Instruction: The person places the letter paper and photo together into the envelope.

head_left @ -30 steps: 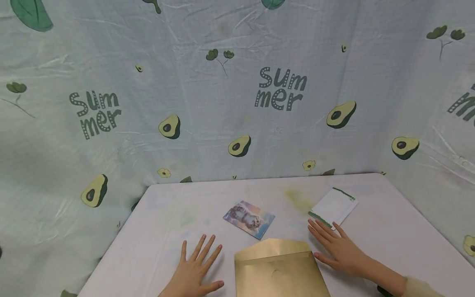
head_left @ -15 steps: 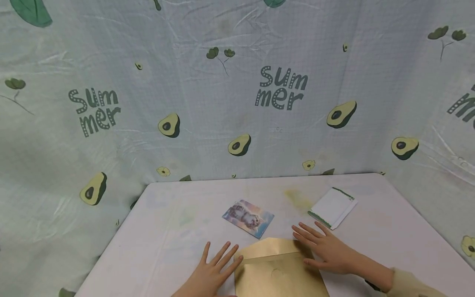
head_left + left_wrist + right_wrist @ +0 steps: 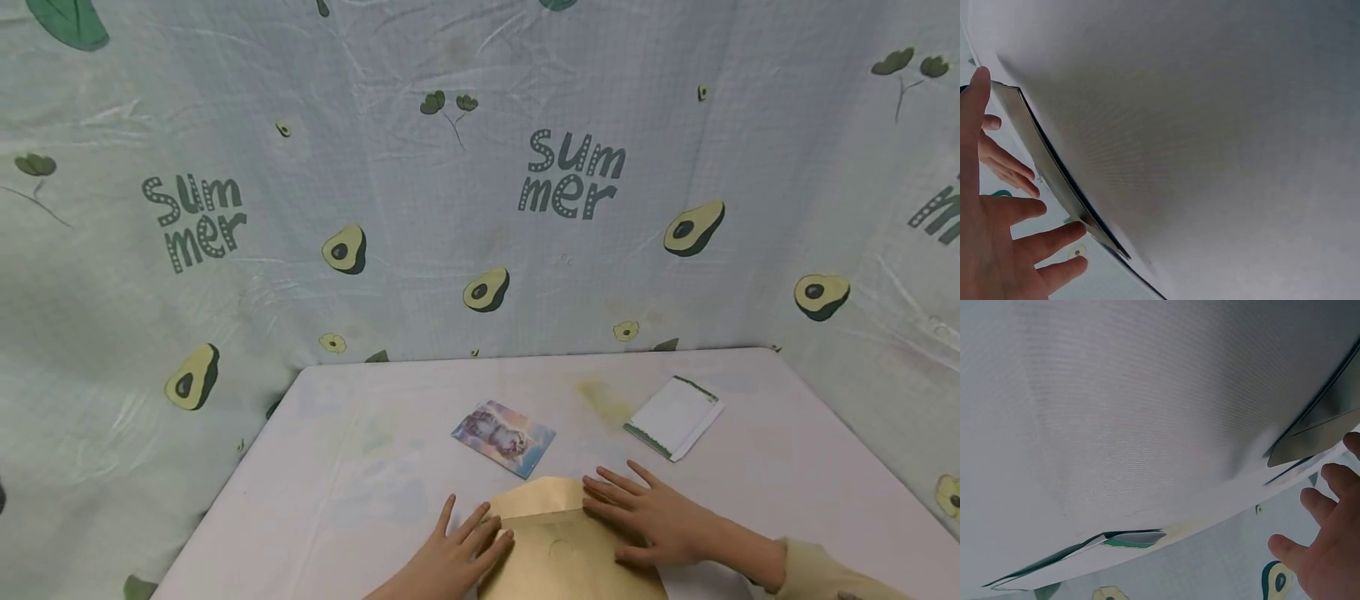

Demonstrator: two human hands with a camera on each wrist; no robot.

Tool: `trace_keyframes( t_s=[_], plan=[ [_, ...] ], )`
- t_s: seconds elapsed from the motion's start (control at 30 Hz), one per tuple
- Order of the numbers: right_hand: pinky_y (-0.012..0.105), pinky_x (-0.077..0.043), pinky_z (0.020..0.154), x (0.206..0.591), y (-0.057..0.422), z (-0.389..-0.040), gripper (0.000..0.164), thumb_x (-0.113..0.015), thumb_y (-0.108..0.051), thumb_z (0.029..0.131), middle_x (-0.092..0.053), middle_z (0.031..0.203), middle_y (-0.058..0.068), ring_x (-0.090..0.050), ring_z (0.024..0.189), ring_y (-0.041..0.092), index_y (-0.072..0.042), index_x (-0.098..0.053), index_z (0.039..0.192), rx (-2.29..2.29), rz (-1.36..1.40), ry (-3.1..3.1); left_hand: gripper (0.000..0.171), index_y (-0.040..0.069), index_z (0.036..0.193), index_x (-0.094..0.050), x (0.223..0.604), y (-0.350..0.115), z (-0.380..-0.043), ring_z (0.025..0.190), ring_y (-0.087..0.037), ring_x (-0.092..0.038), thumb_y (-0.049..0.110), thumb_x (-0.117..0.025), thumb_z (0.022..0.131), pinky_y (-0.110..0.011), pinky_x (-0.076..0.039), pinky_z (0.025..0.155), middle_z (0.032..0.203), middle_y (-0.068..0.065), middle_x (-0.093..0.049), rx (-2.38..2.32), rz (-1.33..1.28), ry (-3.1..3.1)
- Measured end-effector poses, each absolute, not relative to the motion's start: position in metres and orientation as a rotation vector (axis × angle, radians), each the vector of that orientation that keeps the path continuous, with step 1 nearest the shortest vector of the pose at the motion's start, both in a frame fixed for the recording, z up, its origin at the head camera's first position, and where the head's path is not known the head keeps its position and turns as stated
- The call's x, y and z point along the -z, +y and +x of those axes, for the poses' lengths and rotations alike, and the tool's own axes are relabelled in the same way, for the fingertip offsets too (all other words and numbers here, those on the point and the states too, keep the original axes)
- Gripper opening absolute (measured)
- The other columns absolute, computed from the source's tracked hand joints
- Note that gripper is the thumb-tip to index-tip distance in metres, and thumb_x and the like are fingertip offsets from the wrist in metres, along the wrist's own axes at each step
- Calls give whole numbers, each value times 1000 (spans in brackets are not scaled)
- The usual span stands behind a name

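Note:
A gold envelope (image 3: 566,550) lies at the front of the table, its pointed flap (image 3: 542,497) folded out away from me. My left hand (image 3: 453,554) reaches over the envelope's left edge, fingers spread and fairly straight. Over the right edge, near the flap fold, is my right hand (image 3: 652,521), its fingers extended too. The left wrist view shows the left hand (image 3: 1007,250) beside the thin envelope (image 3: 1054,169). In the right wrist view the right hand (image 3: 1329,534) has separated fingers near the envelope's corner (image 3: 1310,440). Neither hand grips anything.
A picture card with furry animals (image 3: 504,439) lies beyond the envelope. Farther right is a white card-like item with green borders (image 3: 675,418). A cloth (image 3: 397,292) printed with avocados hangs behind the white table (image 3: 330,467).
Both hands have moved inward toward each other, from beside the envelope to over its left and right edges. The picture card and the white item have stayed in place.

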State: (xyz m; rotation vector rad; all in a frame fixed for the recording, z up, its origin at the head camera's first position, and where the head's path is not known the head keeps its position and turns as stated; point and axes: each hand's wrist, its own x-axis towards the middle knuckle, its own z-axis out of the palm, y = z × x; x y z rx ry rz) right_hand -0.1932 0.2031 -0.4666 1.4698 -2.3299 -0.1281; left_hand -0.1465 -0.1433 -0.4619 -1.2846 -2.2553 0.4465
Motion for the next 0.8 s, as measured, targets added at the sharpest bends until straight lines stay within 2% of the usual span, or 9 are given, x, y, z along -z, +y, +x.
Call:
trace_keyframes(
  t_s=[0.17,0.3,0.4,0.6,0.8],
  plan=[
    [34,20,107,471,211,-193,60,-47,-52,85,-41,138,9,-40,126,26,-20,-39,135,168,1440,-2318,79,18,130,-43,461,-141,-145,117,-20,-50,75,-27,77,-52,-40,87,121,1,-53,-447,-1299,-2346],
    [35,21,107,475,217,-191,57,-45,-53,86,-43,136,9,-12,139,19,-23,-39,135,204,1400,-2330,78,18,129,-44,460,-140,-146,117,-20,-50,74,-27,78,-52,-40,87,119,1,-52,-463,-1309,-2359],
    [35,21,106,476,221,-190,56,-44,-53,86,-44,135,9,7,139,14,-25,-39,134,227,1382,-2330,78,19,127,-45,461,-139,-148,116,-20,-49,75,-28,77,-51,-41,86,117,2,-52,-471,-1318,-2355],
    [35,22,106,478,226,-191,54,-44,-52,86,-44,135,7,9,139,13,-27,-40,134,222,1362,-2332,82,18,126,-46,460,-140,-153,118,-22,-47,78,-30,73,-52,-40,86,117,3,-50,-491,-1315,-2391],
    [36,22,106,480,230,-191,52,-44,-53,86,-48,133,5,12,138,12,-27,-44,131,242,1330,-2322,91,16,128,-44,459,-143,-155,120,-27,-45,82,-35,67,-54,-39,87,122,-1,-49,-561,-1263,-2463]
  ],
)
